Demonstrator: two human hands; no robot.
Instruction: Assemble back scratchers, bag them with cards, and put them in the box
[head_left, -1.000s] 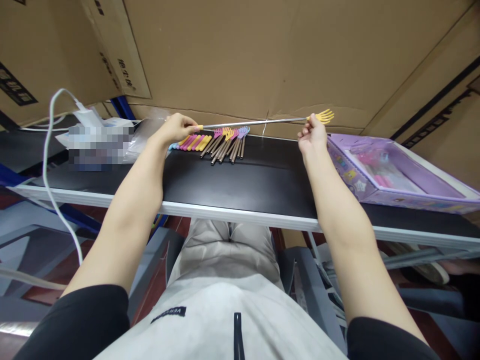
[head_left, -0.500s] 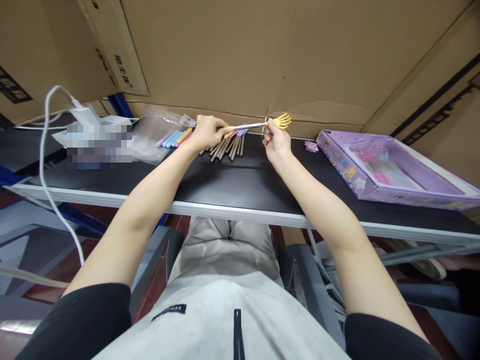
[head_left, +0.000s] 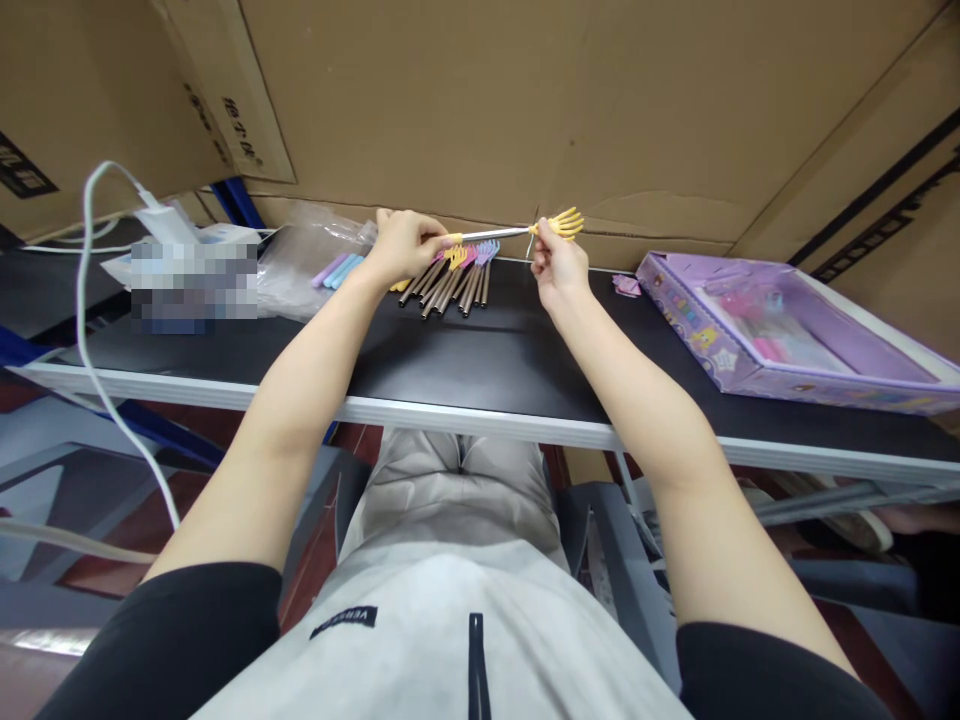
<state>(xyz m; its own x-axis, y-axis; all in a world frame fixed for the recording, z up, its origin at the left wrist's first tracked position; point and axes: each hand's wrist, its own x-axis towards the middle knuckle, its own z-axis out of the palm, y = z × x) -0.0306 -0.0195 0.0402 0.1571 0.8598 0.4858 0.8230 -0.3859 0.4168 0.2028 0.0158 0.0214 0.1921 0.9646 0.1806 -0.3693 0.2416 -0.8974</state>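
Note:
Between my hands a back scratcher (head_left: 495,234) with a silvery rod and a yellow hand-shaped head is held nearly level above the table. My left hand (head_left: 405,246) is closed round its yellow grip end, most of which the fingers hide. At the other end, my right hand (head_left: 559,262) pinches the rod just below the yellow head. Under and beside my left hand lie several back scratcher rods (head_left: 450,290) with pink, yellow and purple hand-shaped heads. Purple and blue grip tubes (head_left: 339,272) lie further left, partly covered by my left forearm.
A clear plastic bag (head_left: 296,270) lies left of the tubes. A white cable (head_left: 88,280) hangs over the table's left side. The open purple box (head_left: 690,330) stands at the right, near a small pink piece (head_left: 626,286). A cardboard wall (head_left: 465,110) closes off the back.
My left hand has shifted slightly left and up, uncovering more of the coloured heads. The right hand still pinches near the yellow head, and the view has tilted a little.

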